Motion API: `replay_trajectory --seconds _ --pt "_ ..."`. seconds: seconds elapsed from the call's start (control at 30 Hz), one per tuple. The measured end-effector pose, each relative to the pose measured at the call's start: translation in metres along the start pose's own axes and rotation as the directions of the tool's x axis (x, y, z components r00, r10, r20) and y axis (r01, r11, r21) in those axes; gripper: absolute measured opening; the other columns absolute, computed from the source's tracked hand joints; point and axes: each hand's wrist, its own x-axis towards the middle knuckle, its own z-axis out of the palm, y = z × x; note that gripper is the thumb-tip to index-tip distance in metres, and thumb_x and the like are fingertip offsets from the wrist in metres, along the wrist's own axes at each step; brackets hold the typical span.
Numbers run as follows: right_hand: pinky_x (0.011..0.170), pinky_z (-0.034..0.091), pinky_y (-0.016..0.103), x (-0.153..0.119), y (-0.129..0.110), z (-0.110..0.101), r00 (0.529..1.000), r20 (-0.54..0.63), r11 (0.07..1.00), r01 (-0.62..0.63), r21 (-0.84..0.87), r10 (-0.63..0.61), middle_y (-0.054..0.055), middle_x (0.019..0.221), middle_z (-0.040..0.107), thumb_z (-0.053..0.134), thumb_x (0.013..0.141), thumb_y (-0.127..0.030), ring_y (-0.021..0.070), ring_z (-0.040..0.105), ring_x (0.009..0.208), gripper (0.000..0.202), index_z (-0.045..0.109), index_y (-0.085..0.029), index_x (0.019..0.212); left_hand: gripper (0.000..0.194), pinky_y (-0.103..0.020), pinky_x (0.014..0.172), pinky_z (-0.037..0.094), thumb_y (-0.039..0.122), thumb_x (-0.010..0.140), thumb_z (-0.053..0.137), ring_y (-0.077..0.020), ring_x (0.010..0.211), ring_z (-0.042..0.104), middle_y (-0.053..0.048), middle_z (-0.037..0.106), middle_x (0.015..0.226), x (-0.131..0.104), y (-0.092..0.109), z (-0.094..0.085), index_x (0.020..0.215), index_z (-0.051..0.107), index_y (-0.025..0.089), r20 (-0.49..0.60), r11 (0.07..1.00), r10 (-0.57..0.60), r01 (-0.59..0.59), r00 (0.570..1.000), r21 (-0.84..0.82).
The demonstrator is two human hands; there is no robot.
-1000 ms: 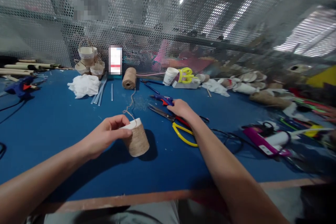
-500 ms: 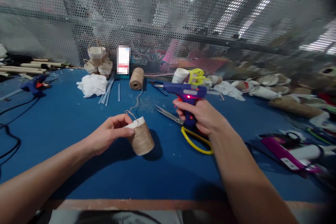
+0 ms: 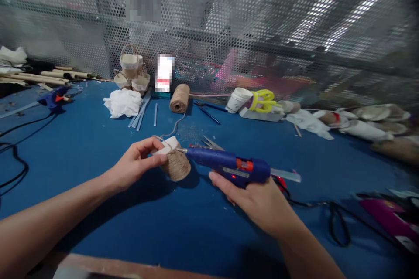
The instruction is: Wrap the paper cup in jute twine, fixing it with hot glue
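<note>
My left hand (image 3: pixel 137 161) pinches the white rim of a paper cup (image 3: pixel 178 166) wrapped in brown twine, tilted over the blue table. A loose strand runs from the cup to a twine spool (image 3: pixel 180 98) behind it. My right hand (image 3: pixel 258 202) is closed around the handle of a blue glue gun (image 3: pixel 225 162), whose small light glows red. Its metal nozzle meets the cup near the edge of the wrapped twine. A clear glue stick (image 3: pixel 286 175) sticks out of the gun's back end. Scissors (image 3: pixel 212 143) lie behind the gun, mostly hidden by it.
White cloth (image 3: pixel 122 103), clear glue sticks (image 3: pixel 140 111) and blue pliers (image 3: pixel 207 111) lie toward the back. A white cup (image 3: pixel 239 99) stands near yellow handles (image 3: pixel 262 101). Another blue glue gun (image 3: pixel 54 99) rests at left, and a black cord (image 3: pixel 338 226) loops at right.
My right hand has turned the glue gun and brought it down and left, so its nozzle reaches the cup. My left hand still holds the cup. The view has shifted slightly.
</note>
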Motion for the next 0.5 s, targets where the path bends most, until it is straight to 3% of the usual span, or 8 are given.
replay_trajectory --seconds 0.17,0.3,0.5 --pt "0.064 0.054 0.033 -0.004 0.013 0.008 0.987 0.018 0.973 0.159 -0.166 -0.158 0.002 0.074 0.071 0.051 0.081 -0.031 0.0226 0.067 0.071 0.019 0.068 -0.024 0.085 0.011 -0.022 0.067 0.040 0.021 0.071 0.064 -0.0100 0.067 0.050 0.002 0.055 0.070 -0.001 0.000 0.001 0.067 0.056 0.014 0.007 0.999 -0.009 0.009 1.000 0.039" --pt "0.071 0.053 0.039 -0.009 0.031 0.014 0.939 0.039 0.884 0.336 -0.324 -0.342 0.001 0.077 0.072 0.046 0.081 -0.025 0.0248 0.067 0.075 0.026 0.069 -0.029 0.093 0.011 -0.022 0.067 0.039 0.020 0.071 0.063 -0.0099 0.067 0.048 0.002 0.054 0.070 -0.002 0.001 0.001 0.067 0.055 0.014 -0.002 0.996 0.013 -0.013 1.000 0.086" --pt "0.071 0.052 0.035 -0.010 0.034 0.016 0.925 -0.007 0.867 0.354 -0.351 -0.381 0.003 0.077 0.071 0.049 0.079 -0.027 0.0237 0.066 0.080 0.023 0.070 -0.029 0.087 0.012 -0.024 0.067 0.038 0.022 0.070 0.064 -0.0112 0.068 0.048 0.001 0.053 0.070 -0.002 0.001 0.002 0.066 0.055 0.014 -0.009 0.992 0.022 -0.021 1.000 0.125"
